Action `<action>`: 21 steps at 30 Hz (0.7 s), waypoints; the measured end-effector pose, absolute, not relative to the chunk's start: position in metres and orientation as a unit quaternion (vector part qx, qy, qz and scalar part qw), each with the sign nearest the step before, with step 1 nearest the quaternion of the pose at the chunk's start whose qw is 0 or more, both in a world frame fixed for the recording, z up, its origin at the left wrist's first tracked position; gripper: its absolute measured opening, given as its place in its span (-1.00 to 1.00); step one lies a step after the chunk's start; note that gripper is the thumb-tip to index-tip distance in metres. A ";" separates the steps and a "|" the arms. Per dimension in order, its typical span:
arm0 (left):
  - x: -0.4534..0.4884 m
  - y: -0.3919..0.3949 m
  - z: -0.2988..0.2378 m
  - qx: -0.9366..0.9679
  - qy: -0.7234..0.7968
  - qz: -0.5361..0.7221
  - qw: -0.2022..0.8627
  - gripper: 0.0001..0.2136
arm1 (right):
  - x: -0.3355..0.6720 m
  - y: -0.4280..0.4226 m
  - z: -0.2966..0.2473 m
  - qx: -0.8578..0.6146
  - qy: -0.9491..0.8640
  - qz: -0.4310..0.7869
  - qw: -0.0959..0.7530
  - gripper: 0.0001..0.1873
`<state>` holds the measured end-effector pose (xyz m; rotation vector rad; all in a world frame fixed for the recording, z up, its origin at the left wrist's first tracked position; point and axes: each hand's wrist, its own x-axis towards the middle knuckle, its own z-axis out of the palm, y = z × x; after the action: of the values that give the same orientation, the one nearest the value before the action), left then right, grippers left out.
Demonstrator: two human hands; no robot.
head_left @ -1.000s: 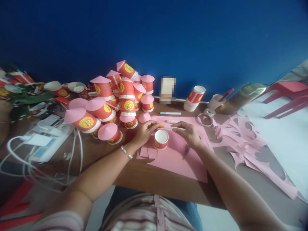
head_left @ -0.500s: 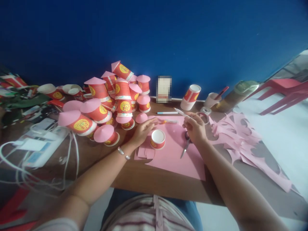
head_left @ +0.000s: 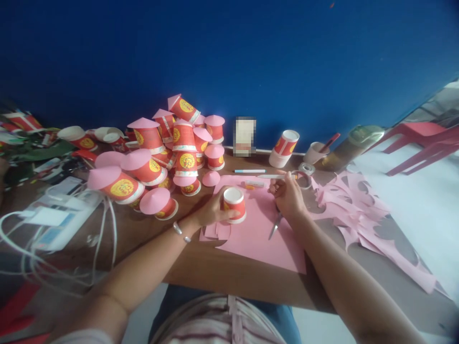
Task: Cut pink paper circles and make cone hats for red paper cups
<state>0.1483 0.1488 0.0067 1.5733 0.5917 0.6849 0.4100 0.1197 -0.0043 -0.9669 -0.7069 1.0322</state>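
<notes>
A blue wall [head_left: 229,52] fills the top of the frame; a pale, pixelated panel [head_left: 245,136] shows upright before it near the centre. Right of centre is a bottle [head_left: 353,145] with a greenish top. A red stool [head_left: 423,134] stands on the pale floor [head_left: 426,200] at the right edge. At the left, white cables [head_left: 115,229] loop around a power strip [head_left: 81,205]; red shapes, too blurred to tell, fill the lower left corner.
</notes>
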 end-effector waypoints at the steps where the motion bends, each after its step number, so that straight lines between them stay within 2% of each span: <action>1: 0.148 0.150 0.006 0.657 0.266 0.308 0.635 -0.45 | 0.410 0.120 -0.005 -0.432 -0.318 0.466 0.703 -0.54; 6: 0.156 0.154 0.014 0.540 0.249 0.361 0.718 -0.49 | 0.407 0.120 -0.006 -0.437 -0.324 0.461 0.701 -0.53; 14: 0.185 0.161 0.036 0.492 0.221 0.341 0.770 -0.56 | 0.411 0.118 -0.005 -0.499 -0.398 0.401 0.657 -0.52; 21: 0.201 0.168 0.015 0.447 0.216 0.363 0.788 -0.55 | 0.442 0.141 -0.005 -0.529 -0.311 0.322 0.721 -0.50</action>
<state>0.2009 0.1675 0.0150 0.9634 0.4645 0.7825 0.4420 0.1408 -0.0047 -1.1699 -0.6881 0.7109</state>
